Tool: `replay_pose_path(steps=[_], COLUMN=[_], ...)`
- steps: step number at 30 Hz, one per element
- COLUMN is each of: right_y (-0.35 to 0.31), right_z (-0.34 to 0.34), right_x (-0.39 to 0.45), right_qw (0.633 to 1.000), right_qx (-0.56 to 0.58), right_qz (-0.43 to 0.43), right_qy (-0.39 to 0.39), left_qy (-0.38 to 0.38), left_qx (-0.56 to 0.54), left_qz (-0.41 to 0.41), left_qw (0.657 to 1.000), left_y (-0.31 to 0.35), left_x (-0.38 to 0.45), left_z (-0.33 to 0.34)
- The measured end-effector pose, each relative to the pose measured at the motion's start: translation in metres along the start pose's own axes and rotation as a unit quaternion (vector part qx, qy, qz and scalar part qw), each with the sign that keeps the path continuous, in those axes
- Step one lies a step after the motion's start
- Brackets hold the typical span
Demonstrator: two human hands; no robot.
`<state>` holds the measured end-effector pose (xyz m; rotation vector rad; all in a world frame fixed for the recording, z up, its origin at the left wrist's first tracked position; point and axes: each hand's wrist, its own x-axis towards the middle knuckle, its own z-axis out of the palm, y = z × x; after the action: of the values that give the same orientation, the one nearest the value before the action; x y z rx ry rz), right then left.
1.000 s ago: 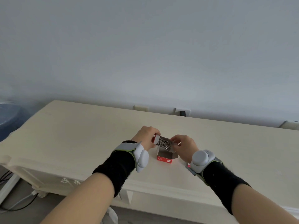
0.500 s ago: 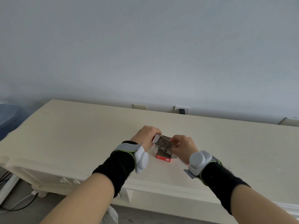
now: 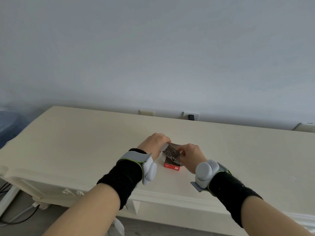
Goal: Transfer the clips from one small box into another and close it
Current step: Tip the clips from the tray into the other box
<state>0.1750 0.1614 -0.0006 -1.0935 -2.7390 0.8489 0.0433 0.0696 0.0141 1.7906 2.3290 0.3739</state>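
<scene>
1. The left hand (image 3: pixel 156 144) and right hand (image 3: pixel 191 156) share one grip, each pinching an end of a small tray (image 3: pixel 171 153) tilted between them
2. Inside the grip, the tray is heaped with silver clips (image 3: pixel 170 152)
3. Directly under the grip stands an open red box (image 3: pixel 171 166), flaps up; whether the tray touches it cannot be told
4. Behind the grip, both wrists wear grey devices on black bands
5. Below everything lies the cream tabletop (image 3: pixel 85 142)
</scene>
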Motion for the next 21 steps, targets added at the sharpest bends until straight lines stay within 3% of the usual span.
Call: replay_pose_path(steps=[9,21], right_y=[-0.002,-0.001], right_z=[0.006,0.005], right_x=[-0.003,-0.004], right_qw=[0.999,0.994], right_qx=[-0.010,0.063], right_qz=[-0.016,0.067], right_qy=[0.041,0.064], left_qy=[-0.028,-0.014], left_qx=[0.058,0.076], left_qz=[0.024,0.022], left_qw=[0.998,0.997], left_y=[0.018,0.022], left_x=[-0.002,-0.010], left_z=[-0.014,-0.020])
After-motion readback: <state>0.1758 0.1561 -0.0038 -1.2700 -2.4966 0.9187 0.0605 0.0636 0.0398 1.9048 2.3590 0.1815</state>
